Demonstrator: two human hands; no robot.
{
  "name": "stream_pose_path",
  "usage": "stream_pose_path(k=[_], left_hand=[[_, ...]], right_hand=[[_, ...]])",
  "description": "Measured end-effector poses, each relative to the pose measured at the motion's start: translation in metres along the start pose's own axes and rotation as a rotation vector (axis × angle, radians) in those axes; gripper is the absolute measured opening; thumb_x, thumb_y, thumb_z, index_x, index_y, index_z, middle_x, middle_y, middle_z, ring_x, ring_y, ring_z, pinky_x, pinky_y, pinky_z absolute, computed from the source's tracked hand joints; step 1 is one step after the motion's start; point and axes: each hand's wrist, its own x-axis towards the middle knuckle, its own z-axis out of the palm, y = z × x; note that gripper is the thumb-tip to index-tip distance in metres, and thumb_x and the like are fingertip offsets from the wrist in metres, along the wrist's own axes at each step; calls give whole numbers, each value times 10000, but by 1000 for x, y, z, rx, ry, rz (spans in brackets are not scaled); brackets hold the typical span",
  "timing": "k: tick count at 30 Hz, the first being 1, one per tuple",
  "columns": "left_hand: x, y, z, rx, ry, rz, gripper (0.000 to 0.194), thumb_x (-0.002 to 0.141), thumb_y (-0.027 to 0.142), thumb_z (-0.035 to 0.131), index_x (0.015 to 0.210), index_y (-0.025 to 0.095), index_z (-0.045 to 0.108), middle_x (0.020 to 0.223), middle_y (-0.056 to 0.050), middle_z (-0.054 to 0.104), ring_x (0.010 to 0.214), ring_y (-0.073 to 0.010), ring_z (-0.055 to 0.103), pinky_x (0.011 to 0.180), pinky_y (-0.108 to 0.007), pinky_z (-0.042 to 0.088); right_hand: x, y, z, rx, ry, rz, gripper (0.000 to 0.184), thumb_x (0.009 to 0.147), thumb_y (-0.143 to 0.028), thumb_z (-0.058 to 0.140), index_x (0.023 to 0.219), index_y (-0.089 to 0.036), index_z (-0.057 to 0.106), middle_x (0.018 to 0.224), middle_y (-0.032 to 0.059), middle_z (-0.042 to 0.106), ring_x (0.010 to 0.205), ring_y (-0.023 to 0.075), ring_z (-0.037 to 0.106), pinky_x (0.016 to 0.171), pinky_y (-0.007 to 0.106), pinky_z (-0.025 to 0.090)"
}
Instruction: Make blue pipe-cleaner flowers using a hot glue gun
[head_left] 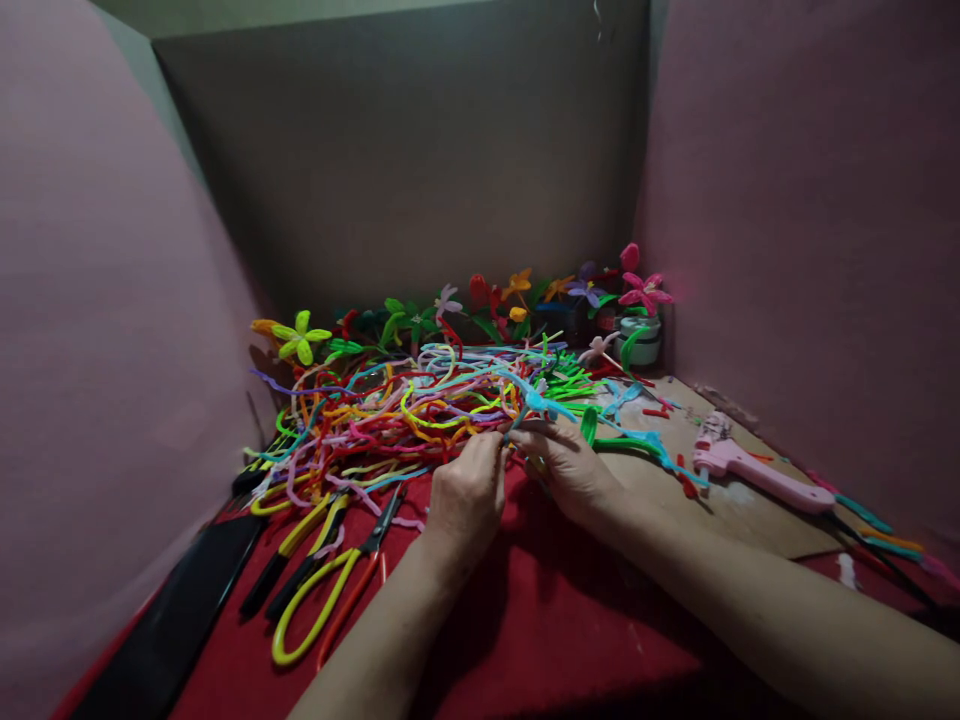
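Note:
My left hand (469, 490) and my right hand (562, 468) meet over the front of a pipe cleaner pile (420, 400). Both are closed at the fingertips around the stem of a light blue pipe cleaner piece (546, 404), whose looped top sticks up and to the right above my fingers. Part of its stem is hidden by the fingers. Just right of my right hand lies a green pipe cleaner leaf (626, 443) joined to more light blue pipe cleaner (675, 463).
Yellow-and-red-handled scissors (341, 580) and yellow-and-black pliers (300, 545) lie left on the red cloth (570, 640). A pink glue gun (772, 480) rests on a brown board (750, 525) at right. Pipe cleaner flowers (300, 338) and a small jar (639, 342) stand behind.

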Motion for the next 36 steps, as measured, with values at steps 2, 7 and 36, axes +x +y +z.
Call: stream_pose_path(k=[2,7,36], left_hand=[[-1,-3,0,71,-3,67,171,816,204,451,829,204,622,749,-61,625,708,-171,581,652,-250,428],[0,6,-5,-101,50,-61,136,810,205,483,785,219,616,627,-1,578,555,-120,521,565,-221,404],[5,15,-9,-567,-189,-432,199,811,306,516,680,157,534,526,42,474,385,-48,386,395,-179,323]], right_hand=[[-1,1,0,-13,-38,-24,142,662,-312,699,685,-182,645,563,-34,439,513,76,278,481,239,183],[-4,-9,4,-101,-163,-49,129,697,-303,679,683,-178,649,534,-50,371,506,71,224,481,248,166],[7,-2,-5,143,-120,74,119,578,-158,738,683,-151,683,632,-9,614,554,82,471,526,235,305]])
